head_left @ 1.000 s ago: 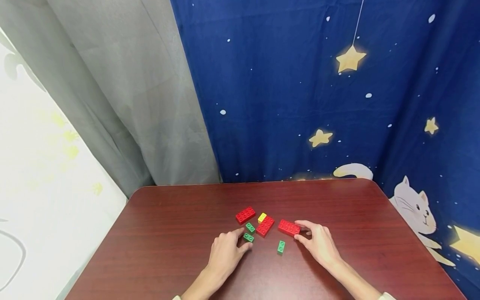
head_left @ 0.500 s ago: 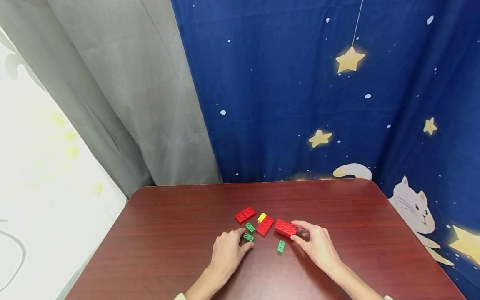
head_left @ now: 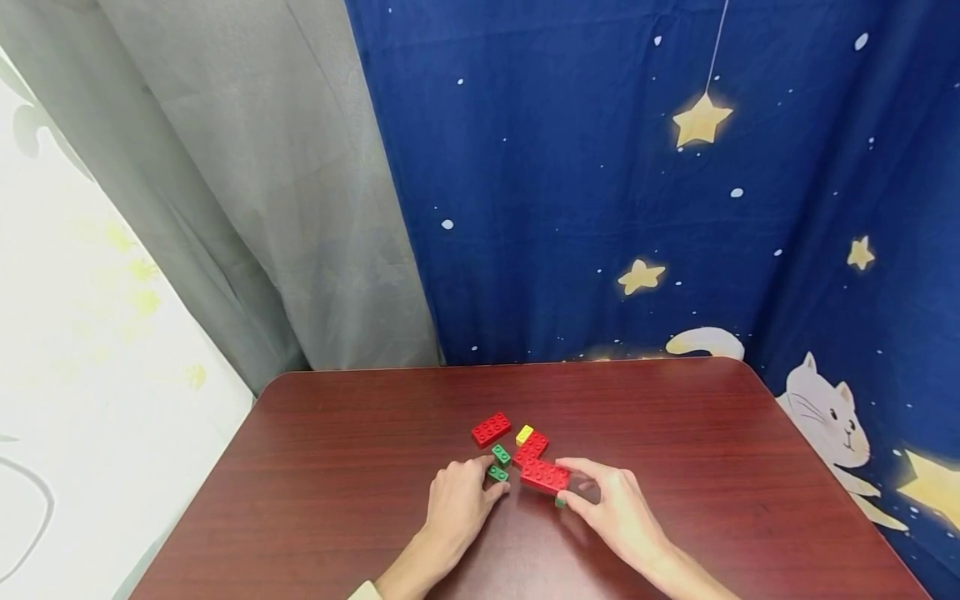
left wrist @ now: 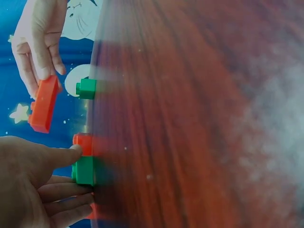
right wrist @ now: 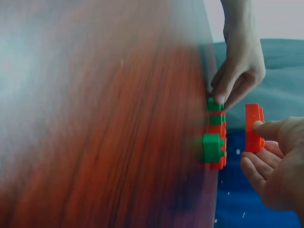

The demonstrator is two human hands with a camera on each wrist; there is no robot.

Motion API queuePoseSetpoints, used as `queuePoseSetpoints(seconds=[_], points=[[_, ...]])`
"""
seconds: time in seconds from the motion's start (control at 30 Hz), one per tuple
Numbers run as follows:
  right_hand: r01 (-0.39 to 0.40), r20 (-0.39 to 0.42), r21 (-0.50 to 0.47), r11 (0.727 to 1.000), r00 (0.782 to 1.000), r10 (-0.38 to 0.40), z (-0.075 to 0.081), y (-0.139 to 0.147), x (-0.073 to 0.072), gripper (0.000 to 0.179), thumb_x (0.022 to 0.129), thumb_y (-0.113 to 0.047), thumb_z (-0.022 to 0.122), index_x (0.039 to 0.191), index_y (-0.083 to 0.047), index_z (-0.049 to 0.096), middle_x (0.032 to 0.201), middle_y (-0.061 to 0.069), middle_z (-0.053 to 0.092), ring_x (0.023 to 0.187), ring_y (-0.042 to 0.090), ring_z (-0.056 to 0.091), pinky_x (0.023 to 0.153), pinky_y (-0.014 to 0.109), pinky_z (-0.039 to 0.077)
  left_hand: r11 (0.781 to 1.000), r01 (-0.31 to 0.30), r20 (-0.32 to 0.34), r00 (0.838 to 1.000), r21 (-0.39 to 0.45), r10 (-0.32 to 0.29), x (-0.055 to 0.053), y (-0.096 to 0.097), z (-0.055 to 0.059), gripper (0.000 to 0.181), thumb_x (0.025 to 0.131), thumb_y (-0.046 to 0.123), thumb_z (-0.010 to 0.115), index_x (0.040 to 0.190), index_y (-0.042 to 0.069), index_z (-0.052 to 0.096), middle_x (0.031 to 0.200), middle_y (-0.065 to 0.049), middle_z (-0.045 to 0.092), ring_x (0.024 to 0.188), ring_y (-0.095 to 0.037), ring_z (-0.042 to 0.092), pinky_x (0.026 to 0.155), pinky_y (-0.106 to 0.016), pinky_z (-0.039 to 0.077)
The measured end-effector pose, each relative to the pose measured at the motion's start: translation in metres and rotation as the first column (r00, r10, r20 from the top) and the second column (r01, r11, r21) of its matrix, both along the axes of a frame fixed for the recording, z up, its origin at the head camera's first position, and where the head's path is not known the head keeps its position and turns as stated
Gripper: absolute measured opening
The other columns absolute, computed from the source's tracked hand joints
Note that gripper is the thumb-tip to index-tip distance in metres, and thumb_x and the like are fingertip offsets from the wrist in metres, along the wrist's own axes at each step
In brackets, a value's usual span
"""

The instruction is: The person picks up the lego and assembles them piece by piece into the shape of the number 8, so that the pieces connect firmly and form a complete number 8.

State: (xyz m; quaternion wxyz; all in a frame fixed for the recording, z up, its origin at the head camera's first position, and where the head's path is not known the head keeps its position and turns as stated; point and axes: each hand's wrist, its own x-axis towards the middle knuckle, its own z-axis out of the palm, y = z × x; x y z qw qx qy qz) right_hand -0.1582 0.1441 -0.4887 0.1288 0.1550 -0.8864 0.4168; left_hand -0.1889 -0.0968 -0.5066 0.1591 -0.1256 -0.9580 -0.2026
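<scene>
In the head view, my right hand [head_left: 622, 510] pinches the held red brick [head_left: 543, 475] by its right end, above the table [head_left: 337, 483]. My left hand [head_left: 455, 506] has thumb and fingertips gripping the near green brick [head_left: 497, 473], just beside a second green brick [head_left: 501, 454]. If I bring the held red brick down carelessly, it could knock the lying red brick [head_left: 534, 445] or the mostly hidden green brick [head_left: 560, 502]; a twitch of my left fingers could shove the second green brick askew.

In the left wrist view, the held red brick is clear of the tabletop and gripped near one end, so I judge a slack pinch would let it tilt or drop.

In the right wrist view, my thumb presses one face, fingers opposite. I can read no brand, label or writing anywhere; any lettering on the studs is too small to tell.
</scene>
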Motion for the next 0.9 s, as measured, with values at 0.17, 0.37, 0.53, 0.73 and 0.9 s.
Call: queuePoseSetpoints(seconds=[0.17,0.37,0.53,0.73,0.9], points=[[-0.097,0.042,-0.024,0.995,0.994,0.098,-0.001,-0.009,0.007,0.038,0.086,-0.009,0.089,0.122,-0.015,0.078,0.109,0.001,0.08,0.085,0.01,0.075,0.075,0.03,0.062,1.0,-0.008,-0.014,1.0,-0.019,0.008,-0.001,0.001,0.001,0.024,0.08,0.033,0.094,0.095,0.019,0.08,0.066,0.005,0.068,0.058,-0.025,0.068,0.048,-0.041,0.05],[-0.182,0.125,-0.037,0.983,0.975,0.185,-0.006,-0.017,0.013,0.035,0.09,-0.009,0.086,0.123,-0.009,0.077,0.112,0.006,0.08,0.093,0.013,0.077,0.08,0.031,0.063,0.999,-0.013,-0.017,1.0,-0.034,0.012,-0.002,0.0,-0.001,0.025,0.081,0.03,0.093,0.099,0.017,0.082,0.074,0.0,0.074,0.063,-0.027,0.071,0.05,-0.043,0.053],[-0.186,0.115,0.005,0.982,0.976,0.185,-0.013,-0.02,0.014,0.036,0.088,-0.007,0.086,0.122,-0.005,0.077,0.113,0.007,0.08,0.096,0.016,0.078,0.083,0.034,0.063,0.999,-0.01,-0.015,1.0,-0.035,0.009,-0.002,-0.001,-0.001,0.025,0.08,0.031,0.094,0.099,0.019,0.081,0.072,0.001,0.073,0.061,-0.027,0.07,0.049,-0.042,0.052],[-0.186,0.142,0.018,0.982,0.973,0.182,-0.018,-0.02,0.015,0.036,0.087,-0.007,0.086,0.122,-0.003,0.077,0.113,0.01,0.079,0.098,0.02,0.078,0.085,0.036,0.063,1.0,0.001,-0.014,1.0,-0.017,-0.001,-0.002,-0.003,-0.001,0.026,0.079,0.03,0.095,0.1,0.02,0.082,0.073,0.002,0.073,0.061,-0.024,0.07,0.05,-0.042,0.052],[-0.188,0.143,0.036,0.982,0.973,0.181,-0.021,-0.021,0.015,0.036,0.087,-0.007,0.086,0.122,-0.004,0.077,0.114,0.01,0.079,0.099,0.019,0.078,0.086,0.036,0.063,1.0,0.021,-0.005,1.0,0.011,-0.021,-0.002,-0.005,0.0,0.027,0.081,0.028,0.094,0.103,0.017,0.082,0.078,0.0,0.076,0.066,-0.026,0.073,0.052,-0.044,0.054]])
